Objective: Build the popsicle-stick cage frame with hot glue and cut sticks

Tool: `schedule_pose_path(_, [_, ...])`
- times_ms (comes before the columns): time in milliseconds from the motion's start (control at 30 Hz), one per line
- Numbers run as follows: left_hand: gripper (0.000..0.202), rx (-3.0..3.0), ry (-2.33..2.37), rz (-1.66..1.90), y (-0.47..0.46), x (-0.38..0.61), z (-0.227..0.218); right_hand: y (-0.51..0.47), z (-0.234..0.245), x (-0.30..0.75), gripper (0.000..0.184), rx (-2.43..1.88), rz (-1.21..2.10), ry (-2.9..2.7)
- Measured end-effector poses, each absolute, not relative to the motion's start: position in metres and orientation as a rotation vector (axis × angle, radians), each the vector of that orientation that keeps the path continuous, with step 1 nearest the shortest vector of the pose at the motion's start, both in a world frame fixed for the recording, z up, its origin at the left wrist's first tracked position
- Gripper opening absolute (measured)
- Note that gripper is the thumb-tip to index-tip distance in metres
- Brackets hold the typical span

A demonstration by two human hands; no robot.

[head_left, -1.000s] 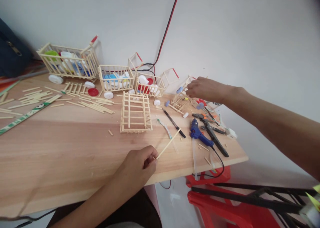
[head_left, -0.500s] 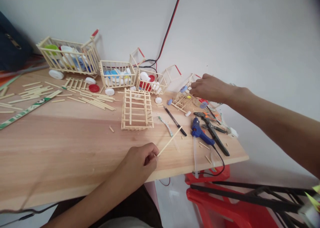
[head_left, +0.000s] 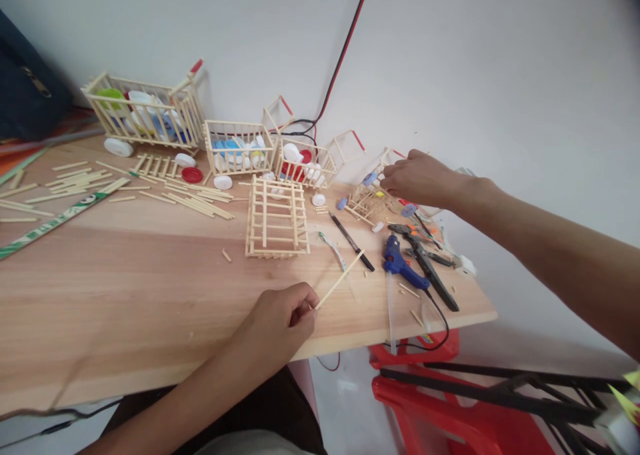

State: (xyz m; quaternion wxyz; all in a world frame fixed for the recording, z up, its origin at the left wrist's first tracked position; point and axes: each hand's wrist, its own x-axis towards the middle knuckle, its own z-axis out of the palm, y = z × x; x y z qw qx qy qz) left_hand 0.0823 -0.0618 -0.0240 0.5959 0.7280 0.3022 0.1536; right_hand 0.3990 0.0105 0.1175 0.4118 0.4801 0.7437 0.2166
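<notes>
Near the table's front edge, my left hand point(head_left: 287, 312) pinches one end of a thin wooden stick point(head_left: 340, 280), which slants up to the right. My right hand point(head_left: 417, 177) is stretched out to the back right, fingers curled, above a small stick cart point(head_left: 365, 202) with blue wheels; whatever its fingertips may hold is hidden. Between the hands lie a black pen point(head_left: 350, 240) and a crumpled wrapper strip point(head_left: 331, 247). A stick-built basket frame point(head_left: 277, 218) rests on the table behind my left hand.
Stick carts filled with bottle caps, the largest point(head_left: 143, 112) at far left, line the wall. Loose sticks point(head_left: 195, 198) and a green-white paper strip point(head_left: 65, 216) lie to the left. A blue glue gun point(head_left: 400, 265) and black pliers point(head_left: 430, 272) lie on the right. A red stool point(head_left: 450, 402) stands below.
The view has shifted slightly, so the table things sit a little further right. Both hands keep nearly the same pose, the left still with the stick.
</notes>
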Motion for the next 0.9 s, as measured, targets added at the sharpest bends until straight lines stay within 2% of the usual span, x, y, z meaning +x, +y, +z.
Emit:
schedule_pose_path(267, [0.011,1.701,0.703,0.360,-0.062,0.082,-0.025,0.007,0.127,0.393,0.022,1.291,0.449,1.949])
schedule_pose_path(400, [0.010,1.703,0.707,0.376,-0.062,0.082,-0.025,0.002,0.143,0.393,0.024,1.333,0.520,1.908])
schedule_pose_path(567, [0.010,1.717,0.689,0.381,-0.063,0.082,-0.025,-0.030,0.182,0.405,0.022,1.600,0.723,1.841])
schedule_pose_path(733, [0.010,1.721,0.669,0.404,-0.065,0.081,-0.025,-0.075,0.205,0.401,0.040,1.842,0.888,2.181])
schedule_pose_path(800, [0.010,1.722,0.655,0.410,-0.067,0.078,-0.023,-0.079,0.201,0.388,0.038,1.803,0.758,2.407])
schedule_pose_path(900, [0.010,1.733,0.678,0.410,-0.070,0.070,-0.020,-0.066,0.188,0.358,0.023,1.567,0.400,2.662])
